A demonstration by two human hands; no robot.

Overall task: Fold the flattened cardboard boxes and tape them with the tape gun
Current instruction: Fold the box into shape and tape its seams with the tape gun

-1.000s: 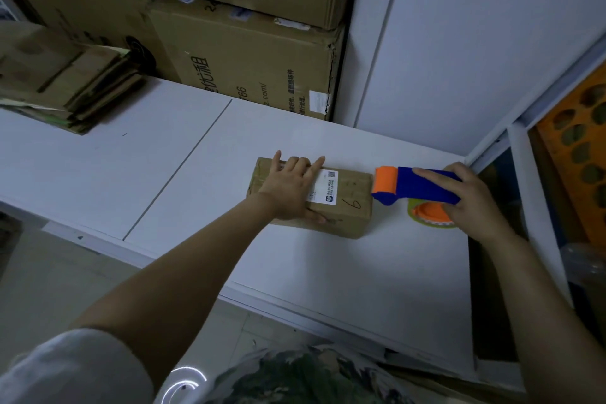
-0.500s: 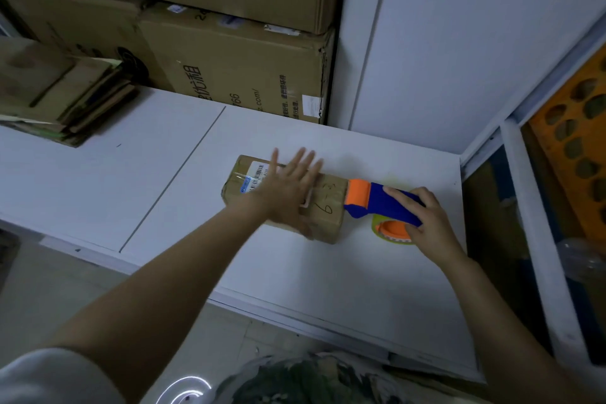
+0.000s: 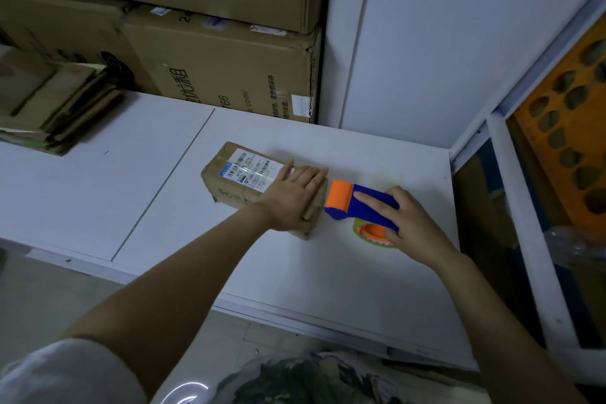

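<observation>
The cardboard box (image 3: 241, 185) lies mid-tabletop (image 3: 328, 272), long axis running left-right, with the left hand (image 3: 295, 198) pressed flat on its right end, fingers straight. Just beyond that end the right hand (image 3: 414, 228) grips the tape gun (image 3: 347, 211) (orange roller facing the box), the nearer hand for taping.

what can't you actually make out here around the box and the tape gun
Head view only:
- Right end of the small box: under the left hand.
- Whether tape touches the box: the front of the tape gun hides the contact.
- Most of the tape roll: under the right hand and the gun.
- Print on the label: too small.
- Part of the flattened cardboard stack: cut by the left edge.
</observation>
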